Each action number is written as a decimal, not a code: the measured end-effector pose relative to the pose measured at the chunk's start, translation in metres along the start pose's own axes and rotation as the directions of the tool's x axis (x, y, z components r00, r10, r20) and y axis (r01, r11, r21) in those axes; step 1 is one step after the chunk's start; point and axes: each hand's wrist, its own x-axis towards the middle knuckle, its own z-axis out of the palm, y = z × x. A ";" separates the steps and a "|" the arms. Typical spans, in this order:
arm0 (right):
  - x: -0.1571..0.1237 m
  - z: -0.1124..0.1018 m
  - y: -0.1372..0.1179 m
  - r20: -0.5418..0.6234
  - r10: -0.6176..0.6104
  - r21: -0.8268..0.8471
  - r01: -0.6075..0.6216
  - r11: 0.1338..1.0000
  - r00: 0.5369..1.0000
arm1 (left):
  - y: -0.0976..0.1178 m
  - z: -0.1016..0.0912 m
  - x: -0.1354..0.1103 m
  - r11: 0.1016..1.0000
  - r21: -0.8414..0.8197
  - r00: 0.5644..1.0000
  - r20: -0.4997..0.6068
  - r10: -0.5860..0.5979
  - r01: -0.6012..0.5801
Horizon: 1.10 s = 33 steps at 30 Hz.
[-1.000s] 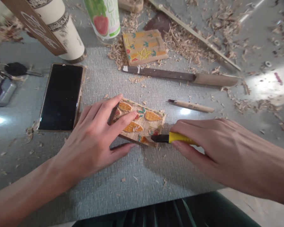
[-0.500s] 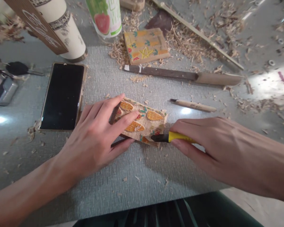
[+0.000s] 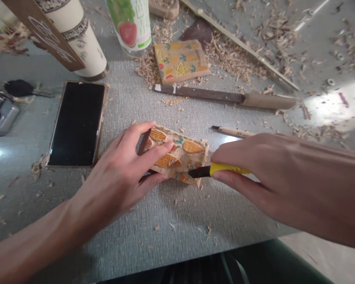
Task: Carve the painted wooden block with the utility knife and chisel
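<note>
A small carved wooden block (image 3: 192, 146) with raised orange shapes and red and green paint lies on the grey cloth-textured table. My left hand (image 3: 127, 157) grips its left end, index finger on the carved face, thumb along the near edge. Closed around the yellow handle of a carving knife (image 3: 199, 172) is my right hand (image 3: 251, 173). The dark blade rests at the block's near right corner. Behind that hand lies a thin wooden-handled carving tool (image 3: 232, 131), its handle end now partly covered.
At left lie a phone (image 3: 77, 122) and keys (image 3: 20, 87). Two cups (image 3: 90, 51) (image 3: 130, 23) stand at the back. Beyond the block are a long file (image 3: 207, 93), a painted wooden block (image 3: 180, 59), a thin stick (image 3: 245, 43) and scattered shavings (image 3: 236, 59).
My right hand has tilted and its back has risen, now covering the end of the thin carving tool. The blade stays at the block's near right corner. The view has shifted slightly.
</note>
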 end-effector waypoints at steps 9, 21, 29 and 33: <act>-0.021 0.019 -0.021 -0.124 -0.099 -0.012 0.098 0.995 0.987 | -0.004 0.004 0.000 1.000 -0.007 1.000 -0.022 0.007 -0.008; -0.038 0.053 -0.040 -0.363 -0.050 -0.067 0.028 0.997 0.931 | -0.003 0.002 0.000 0.999 0.035 0.999 -0.025 0.021 -0.021; -0.038 0.049 -0.022 -0.417 0.068 0.001 -0.074 0.997 0.906 | 0.000 0.003 -0.001 0.999 0.052 1.000 -0.029 0.000 0.001; -0.037 0.037 -0.015 -0.247 -0.024 0.048 0.037 0.998 0.969 | 0.000 0.003 -0.001 0.999 0.041 1.000 -0.024 -0.007 0.008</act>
